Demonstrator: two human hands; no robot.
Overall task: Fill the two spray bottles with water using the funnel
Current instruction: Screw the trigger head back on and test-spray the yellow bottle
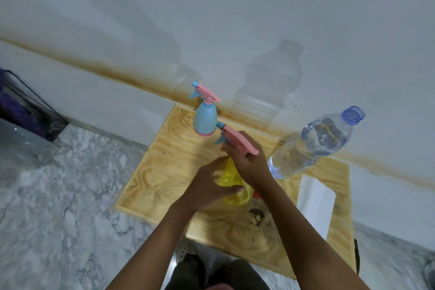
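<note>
I see a pale, stained wall [235, 7] filling the top of my view, with a rusty brown streak running along it down to the table's far edge. Grey marbled floor [58, 195] spreads wide and open to the left. The light plywood table [153, 172], swirled with grain, sits tight to the wall; its left half is bare and gives the most room to move, while a white rectangular strip [315, 205] lies near its right edge and a dark stain [256, 215] marks the near middle.

A clear, ribbed plastic water bottle [313, 143] stands uncapped at the back right, close beside my right wrist, holding water. At the back edge stands the blue spray bottle [204, 117], smooth and pear-shaped, its pink trigger head screwed on.

In the middle is the yellow spray bottle [233, 183], translucent, mostly hidden by my hands. My left hand [211, 186] wraps its body. My right hand [247, 162] grips the pink spray head [237, 140] with its blue nozzle, directly above that bottle. I cannot tell whether it is seated. I can make out a small red object [256, 194] just behind the bottle, but cannot identify it.
</note>
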